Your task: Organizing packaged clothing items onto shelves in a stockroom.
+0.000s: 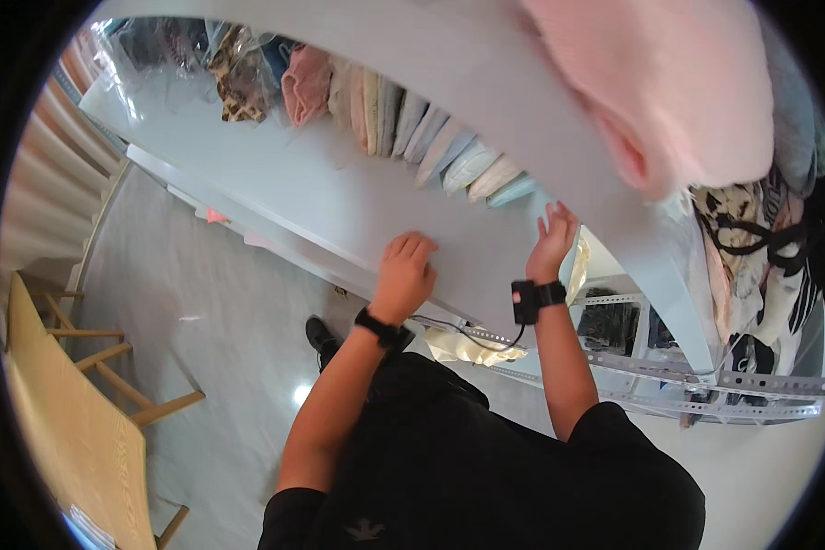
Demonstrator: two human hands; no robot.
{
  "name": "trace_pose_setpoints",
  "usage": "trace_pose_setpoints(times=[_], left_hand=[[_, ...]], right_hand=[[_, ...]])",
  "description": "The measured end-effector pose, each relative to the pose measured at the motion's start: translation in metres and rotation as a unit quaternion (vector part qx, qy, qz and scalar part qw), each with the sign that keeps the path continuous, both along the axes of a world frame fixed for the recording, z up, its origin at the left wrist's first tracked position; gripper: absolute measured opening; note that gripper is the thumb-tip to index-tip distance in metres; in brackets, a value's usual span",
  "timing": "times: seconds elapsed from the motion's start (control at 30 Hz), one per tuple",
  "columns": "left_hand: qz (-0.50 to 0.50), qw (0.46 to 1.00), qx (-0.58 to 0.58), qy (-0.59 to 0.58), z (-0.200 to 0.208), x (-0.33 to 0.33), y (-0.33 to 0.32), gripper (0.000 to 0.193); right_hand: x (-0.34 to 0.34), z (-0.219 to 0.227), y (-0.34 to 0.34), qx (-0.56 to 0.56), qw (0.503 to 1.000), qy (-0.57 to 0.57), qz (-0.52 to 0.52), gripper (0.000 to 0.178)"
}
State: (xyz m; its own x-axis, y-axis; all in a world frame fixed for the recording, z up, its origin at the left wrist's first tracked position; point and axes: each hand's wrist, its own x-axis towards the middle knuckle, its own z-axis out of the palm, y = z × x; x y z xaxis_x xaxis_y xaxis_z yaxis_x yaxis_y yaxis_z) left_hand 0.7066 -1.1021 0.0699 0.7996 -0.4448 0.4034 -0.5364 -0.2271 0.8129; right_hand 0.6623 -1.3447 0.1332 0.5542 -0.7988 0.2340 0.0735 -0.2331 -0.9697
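Observation:
My left hand [405, 275] is over the front edge of the light grey shelf [339, 197], fingers loosely bent and holding nothing that I can see. Farther right, my right hand [552, 240] is raised with its fingers apart, empty, beside the end of a row of folded cloths [454, 151]. These stand on edge in beige, grey, white and pale blue. A light blue folded cloth [511, 190] ends the row, nearest to my right hand. Left of the row sit a pink cloth [305, 87] and a leopard-print cloth [241, 78].
Above the shelf, a fluffy pink textile [669, 82] hangs over the upper board's edge. Patterned clothes [752, 247] are piled at the right. A perforated metal rail [770, 383] runs below them. At the left are a wooden table [78, 412] and a beige curtain [60, 183].

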Motion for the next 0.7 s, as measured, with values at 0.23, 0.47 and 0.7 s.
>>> trace_pose_setpoints(times=[0.23, 0.47, 0.7], left_hand=[[0.029, 0.985, 0.169, -0.03, -0.028, -0.092, 0.085, 0.031], [0.167, 0.803, 0.422, 0.385, -0.208, -0.339, 0.217, 0.037], [0.243, 0.67, 0.291, 0.638, -0.196, -0.564, 0.179, 0.031]], right_hand=[[-0.08, -0.019, 0.038, -0.002, 0.979, 0.016, 0.201, 0.012], [-0.15, -0.074, 0.098, -0.046, 0.811, 0.15, 0.563, 0.009], [-0.211, -0.218, 0.095, -0.127, 0.643, 0.332, 0.679, 0.029]])
